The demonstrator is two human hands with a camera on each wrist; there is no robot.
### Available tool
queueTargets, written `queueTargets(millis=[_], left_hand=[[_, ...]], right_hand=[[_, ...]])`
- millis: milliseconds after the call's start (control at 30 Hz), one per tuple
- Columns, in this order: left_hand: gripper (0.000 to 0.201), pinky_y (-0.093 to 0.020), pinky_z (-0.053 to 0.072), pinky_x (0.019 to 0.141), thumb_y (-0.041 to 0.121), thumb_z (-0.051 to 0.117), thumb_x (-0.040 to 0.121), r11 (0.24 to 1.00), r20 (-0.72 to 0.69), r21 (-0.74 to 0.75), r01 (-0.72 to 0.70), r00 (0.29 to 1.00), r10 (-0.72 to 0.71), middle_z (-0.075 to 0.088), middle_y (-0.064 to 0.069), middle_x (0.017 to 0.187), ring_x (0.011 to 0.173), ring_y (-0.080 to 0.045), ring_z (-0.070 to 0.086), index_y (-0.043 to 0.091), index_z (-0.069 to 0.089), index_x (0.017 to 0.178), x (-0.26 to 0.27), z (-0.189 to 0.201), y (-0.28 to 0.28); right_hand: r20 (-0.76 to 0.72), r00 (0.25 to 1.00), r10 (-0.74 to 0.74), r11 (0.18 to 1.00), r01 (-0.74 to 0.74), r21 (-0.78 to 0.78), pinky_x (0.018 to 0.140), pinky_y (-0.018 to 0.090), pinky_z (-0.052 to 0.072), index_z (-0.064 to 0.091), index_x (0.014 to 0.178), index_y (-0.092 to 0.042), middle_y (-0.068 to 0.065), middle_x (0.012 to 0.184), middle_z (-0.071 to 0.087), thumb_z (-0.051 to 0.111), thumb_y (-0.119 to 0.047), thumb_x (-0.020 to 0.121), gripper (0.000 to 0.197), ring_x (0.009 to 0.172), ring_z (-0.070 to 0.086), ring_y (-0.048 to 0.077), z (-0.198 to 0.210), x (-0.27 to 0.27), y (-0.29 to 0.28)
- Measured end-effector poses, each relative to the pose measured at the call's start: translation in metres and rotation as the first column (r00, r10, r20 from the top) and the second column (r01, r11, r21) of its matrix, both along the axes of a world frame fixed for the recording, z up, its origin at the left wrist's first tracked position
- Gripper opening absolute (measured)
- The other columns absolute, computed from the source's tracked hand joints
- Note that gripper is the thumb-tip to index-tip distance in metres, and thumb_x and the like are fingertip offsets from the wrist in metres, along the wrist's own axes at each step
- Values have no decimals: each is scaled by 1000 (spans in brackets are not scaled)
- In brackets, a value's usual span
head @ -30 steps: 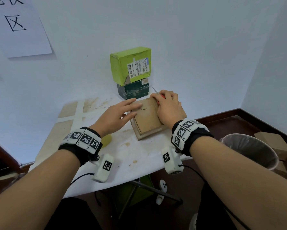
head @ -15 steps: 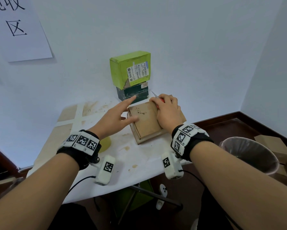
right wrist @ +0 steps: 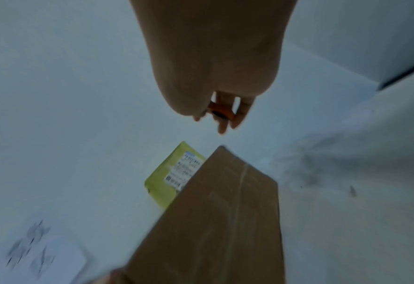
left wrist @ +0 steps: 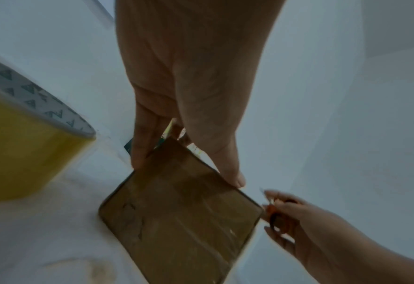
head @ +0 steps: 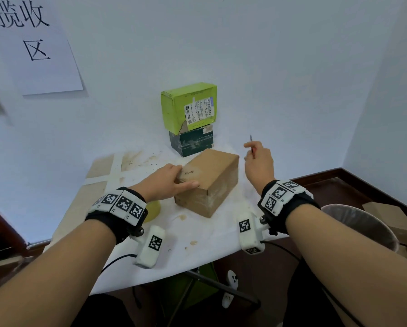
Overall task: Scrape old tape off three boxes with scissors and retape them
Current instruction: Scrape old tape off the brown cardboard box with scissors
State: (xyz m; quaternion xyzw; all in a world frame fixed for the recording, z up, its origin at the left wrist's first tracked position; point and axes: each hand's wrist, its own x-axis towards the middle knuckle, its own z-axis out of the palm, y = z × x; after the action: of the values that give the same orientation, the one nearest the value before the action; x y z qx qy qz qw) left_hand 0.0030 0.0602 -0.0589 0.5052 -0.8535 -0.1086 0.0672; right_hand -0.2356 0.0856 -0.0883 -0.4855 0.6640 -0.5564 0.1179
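While the brown box [head: 209,180] stands on the white-covered counter [head: 197,251], tipped up on a long side, the following is recorded.

Item 1, left hand [head: 167,182]: fingers are curled over the box's near upper corner, thumb laid along the front face; the box is gripped at that one corner only. In the left wrist view clear old tape is seen, wrinkled, on the face below the fingers.

Item 2, right hand [head: 259,166]: raised clear of the box, to its right; fingers are closed round the red-handled scissors [head: 252,147], whose thin tip is pointed upward. Whether the blades are parted cannot be told.

Item 3, green box [head: 188,106]: stacked on a dark box [head: 192,141] against the wall, just behind the brown box; both are judged not yet retaped.

Item 4, yellow tape roll [left wrist: 26,138]: set on the counter beside the left wrist.

Item 5, waste bin [head: 360,225]: on the floor, right of the counter.

Risks, as judged:
- A one-corner grip may let the box be spun or slid on the loose cover once scraping pressure is applied.
- The left thumb lies on the face likely to be scraped; it may be nicked if the tip skids on slick tape.
- Cardboard may be gouged if the point is driven in steeply.
- The stack behind may be knocked if the box is pushed back.
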Motion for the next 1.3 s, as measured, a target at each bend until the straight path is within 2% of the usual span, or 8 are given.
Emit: queueTargets(millis=[200,300,433,533,733,900,1133,1300], left_hand=[[57,-35,39,100,48,40,99,971,-47,-77,-227,973,224,54,-10,136,125,-26,49,10,42,141,21,3,-2],[51,-35,43,88,49,44,97,951,126,-63,-301,943,307,59,-11,123,112,-27,53,8,50,127,40,2,-2],[43,-27,39,67,58,50,91,967,368,28,-253,902,225,50,3,78,77,-18,46,16,46,81,53,-4,10],[40,-24,28,52,33,62,90,973,409,73,-219,896,171,40,3,67,62,-14,38,17,35,66,57,-4,15],[31,-26,27,50,19,67,85,965,-60,-60,-253,966,250,44,-3,66,60,-17,41,9,46,65,68,18,10],[12,-23,39,66,21,70,85,995,-599,-2,-97,797,77,68,-9,86,75,-12,54,10,71,90,60,45,14],[10,-14,45,77,13,69,86,990,-784,61,128,621,-32,72,7,90,85,-2,63,18,71,94,37,66,25],[11,-15,46,76,8,67,87,981,-829,88,174,559,-25,72,6,88,82,-4,64,14,70,95,30,68,26]], right_hand=[[-28,999,36,770,-10,638,104,38,39,52,128,-12,17,135,41,47,-15,91,37,121,47,34,-28,-2,2],[-162,961,225,674,-33,738,100,34,42,62,110,-12,11,117,55,55,-22,86,27,117,54,29,-33,3,4],[-46,965,258,732,-164,661,97,36,47,63,116,0,16,116,63,55,-13,90,30,111,59,32,-27,8,5],[-58,977,204,759,-120,640,88,34,49,65,112,0,19,109,67,49,-7,89,29,104,62,34,-24,11,7],[-68,998,-14,969,30,246,95,45,46,66,108,-18,11,124,55,46,-7,84,34,111,54,32,9,20,8],[67,961,269,963,-268,-16,72,14,43,65,110,-14,4,116,63,47,-4,94,26,98,55,13,72,49,6],[113,827,551,830,-557,33,106,40,41,55,132,-18,1,134,56,43,-53,95,52,121,52,17,111,82,5],[79,844,530,847,-525,-78,95,37,50,65,116,-21,-2,116,65,62,-33,91,28,108,60,16,107,81,7]])
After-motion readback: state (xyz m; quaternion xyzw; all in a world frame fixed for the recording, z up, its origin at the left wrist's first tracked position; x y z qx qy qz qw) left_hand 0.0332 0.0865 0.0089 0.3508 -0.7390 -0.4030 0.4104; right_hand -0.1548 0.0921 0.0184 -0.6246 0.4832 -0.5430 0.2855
